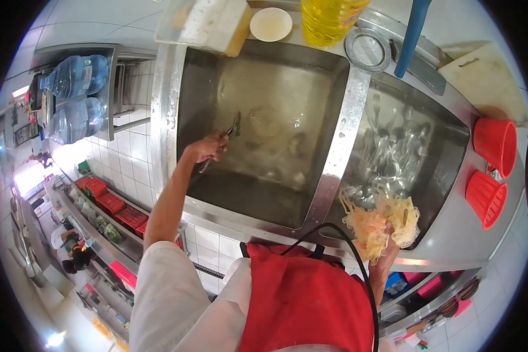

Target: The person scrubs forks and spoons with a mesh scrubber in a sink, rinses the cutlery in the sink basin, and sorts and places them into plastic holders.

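My left hand (210, 148) is closed around a piece of metal cutlery (236, 125), held over the left side of a large sink basin (185, 117) with cloudy water in it. One end of the cutlery juts out above my fist and the other below; I cannot make out whether it is a fork or a spoon. At the near edge of the smaller right basin (456, 170), my right hand (388, 242) grips a bundle of pale yellow and pinkish stringy scrubber mesh (372, 226), which covers most of the fingers. Beyond the mesh, many forks and spoons (393, 146) lie in that basin.
Along the back ledge stand a plastic tub (208, 23), a small white dish (271, 24), a yellow liquid bottle (330, 20) and a round metal lid (368, 50). A blue handle (412, 38) rises nearby. Two red cups (494, 146) are at right. A steel divider (341, 141) separates the basins.
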A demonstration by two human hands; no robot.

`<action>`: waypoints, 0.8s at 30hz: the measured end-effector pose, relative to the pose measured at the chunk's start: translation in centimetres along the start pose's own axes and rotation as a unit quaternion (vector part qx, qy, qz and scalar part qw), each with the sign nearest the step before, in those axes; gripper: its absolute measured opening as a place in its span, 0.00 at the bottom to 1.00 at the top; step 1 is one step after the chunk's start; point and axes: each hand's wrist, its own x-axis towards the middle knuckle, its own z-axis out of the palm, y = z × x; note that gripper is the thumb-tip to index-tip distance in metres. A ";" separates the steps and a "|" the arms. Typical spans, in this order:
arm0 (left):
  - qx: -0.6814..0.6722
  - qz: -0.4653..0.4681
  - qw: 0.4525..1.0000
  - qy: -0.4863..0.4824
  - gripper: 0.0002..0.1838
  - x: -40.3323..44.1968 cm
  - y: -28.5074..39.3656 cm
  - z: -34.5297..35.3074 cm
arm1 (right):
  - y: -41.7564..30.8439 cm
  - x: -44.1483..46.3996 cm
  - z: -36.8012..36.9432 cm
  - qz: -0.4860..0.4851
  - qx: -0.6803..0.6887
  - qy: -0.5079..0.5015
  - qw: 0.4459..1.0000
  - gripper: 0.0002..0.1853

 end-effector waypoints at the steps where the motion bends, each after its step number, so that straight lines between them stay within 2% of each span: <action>1: 0.000 0.004 1.000 0.002 0.24 0.3 -0.4 0.5 | 0.1 0.0 0.1 -0.005 0.009 0.006 1.000 0.25; 2: 0.177 -0.009 0.982 0.071 0.29 0.8 -0.6 1.2 | 0.1 -0.1 0.2 -0.010 0.018 0.014 1.000 0.24; 3: 0.346 -0.022 0.928 0.137 0.33 1.3 -1.2 1.6 | 0.1 -0.3 0.2 -0.014 0.019 0.014 1.000 0.24; 4: 0.345 -0.019 0.928 0.137 0.33 2.0 -2.4 1.8 | 0.1 -0.5 0.2 -0.030 0.021 0.009 0.999 0.24; 5: 0.452 0.026 0.864 0.221 0.36 2.6 -3.8 1.8 | 0.1 -0.6 0.2 -0.046 0.024 0.004 0.999 0.24; 6: 0.549 0.070 0.777 0.300 0.38 2.0 -3.5 2.3 | 0.4 -0.4 -0.2 -0.049 0.025 0.003 0.998 0.24; 7: 0.549 0.073 0.776 0.301 0.38 1.8 -2.6 2.3 | 1.0 -0.2 -0.8 -0.059 -0.016 0.006 0.998 0.25; 8: 0.442 -0.031 0.858 0.260 0.38 1.5 -1.5 2.2 | 1.4 -0.1 -1.4 -0.068 -0.057 0.010 0.996 0.25; 9: 0.320 -0.136 0.914 0.210 0.38 1.0 -0.6 2.4 | 1.7 -0.2 -1.9 -0.068 -0.055 0.011 0.996 0.25; 10: 0.321 -0.134 0.914 0.210 0.38 1.1 -0.9 2.1 | 1.8 -0.2 -2.2 -0.056 -0.068 0.017 0.996 0.26; 12: 0.351 -0.067 0.904 0.236 0.36 0.7 -1.6 1.6 | 1.9 -0.2 -2.2 -0.044 -0.077 0.022 0.996 0.27; 13: 0.353 -0.066 0.903 0.236 0.36 0.1 -1.9 1.8 | 2.0 -0.3 -2.2 -0.026 -0.038 0.032 0.998 0.28; 15: 0.525 0.050 0.789 0.316 0.31 -1.9 -2.3 2.5 | 2.2 -0.3 -2.4 -0.008 0.001 0.044 0.999 0.29; 19: 0.536 0.012 0.774 0.336 0.25 -5.6 1.4 3.5 | 2.4 -0.1 -2.5 -0.047 -0.044 0.030 0.997 0.29; 21: 0.497 0.070 0.752 0.426 0.15 -5.8 1.9 3.9 | 2.3 -0.3 -2.5 -0.064 -0.080 0.023 0.994 0.29; 22: 0.498 0.072 0.754 0.422 0.15 -5.4 2.1 4.1 | 2.3 -0.3 -2.5 -0.070 -0.086 0.022 0.994 0.28; 24: 0.487 0.317 0.719 0.382 0.05 -4.2 2.7 4.9 | 1.9 -0.4 -2.2 -0.077 -0.096 0.027 0.992 0.28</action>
